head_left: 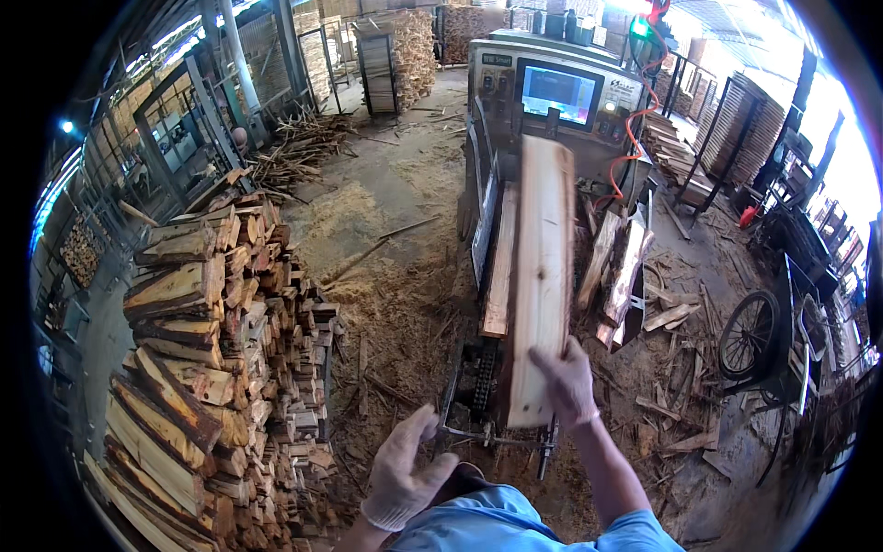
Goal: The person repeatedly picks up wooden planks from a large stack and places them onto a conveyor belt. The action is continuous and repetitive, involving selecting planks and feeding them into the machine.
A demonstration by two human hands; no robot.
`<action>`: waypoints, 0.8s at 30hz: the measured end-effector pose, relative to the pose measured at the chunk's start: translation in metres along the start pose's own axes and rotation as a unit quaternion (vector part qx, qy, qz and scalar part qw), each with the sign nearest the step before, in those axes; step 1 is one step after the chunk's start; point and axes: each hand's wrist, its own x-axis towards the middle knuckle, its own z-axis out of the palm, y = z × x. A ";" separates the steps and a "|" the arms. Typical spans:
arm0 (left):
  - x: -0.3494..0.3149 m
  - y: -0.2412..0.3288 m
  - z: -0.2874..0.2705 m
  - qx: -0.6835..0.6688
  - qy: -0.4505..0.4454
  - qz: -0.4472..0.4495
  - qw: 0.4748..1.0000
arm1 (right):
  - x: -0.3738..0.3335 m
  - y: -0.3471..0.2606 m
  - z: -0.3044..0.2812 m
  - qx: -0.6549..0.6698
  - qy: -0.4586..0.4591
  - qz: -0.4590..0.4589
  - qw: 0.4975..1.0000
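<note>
A long sawn wooden board [541,276] stands tilted up before me, over the machine's infeed. My gloved right hand [564,379] grips its right edge near the lower end, thumb across the face. My gloved left hand [407,474] is off the board to the lower left, fingers and thumb apart, holding nothing. Behind the board, a second wooden piece [500,267] lies on the infeed beside the chain conveyor [483,377]. The machine [497,78] carries a lit screen [558,95] on its front panel. The board hides part of the machine's mouth.
A tall stack of split logs [198,368] rises on my left. Right of the infeed lie rough slabs [625,267]. Sawdust and scraps cover the floor [386,304]. A spoked cart wheel [750,334] stands at right; an orange hose [635,138] hangs beside the machine.
</note>
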 end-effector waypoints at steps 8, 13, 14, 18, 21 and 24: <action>-0.107 -0.018 -0.026 0.022 0.092 -0.338 0.936 | 0.181 0.033 0.003 -0.200 0.087 -0.020 0.976; -0.181 -0.043 -0.026 -0.015 0.193 -0.401 0.896 | 0.291 0.036 0.022 -0.498 0.021 0.053 0.865; -0.191 -0.040 -0.027 -0.017 0.213 -0.415 0.884 | 0.301 0.046 0.022 -0.459 -0.022 0.047 0.887; -0.195 -0.027 -0.026 -0.023 0.242 -0.458 0.855 | 0.321 0.066 0.021 -0.488 0.048 0.029 0.871; -0.195 -0.019 -0.024 -0.025 0.263 -0.477 0.839 | 0.293 0.045 0.044 -0.457 0.076 0.015 0.886; -0.190 -0.016 -0.024 -0.033 0.272 -0.479 0.834 | 0.337 0.061 0.030 -0.468 0.084 0.015 0.880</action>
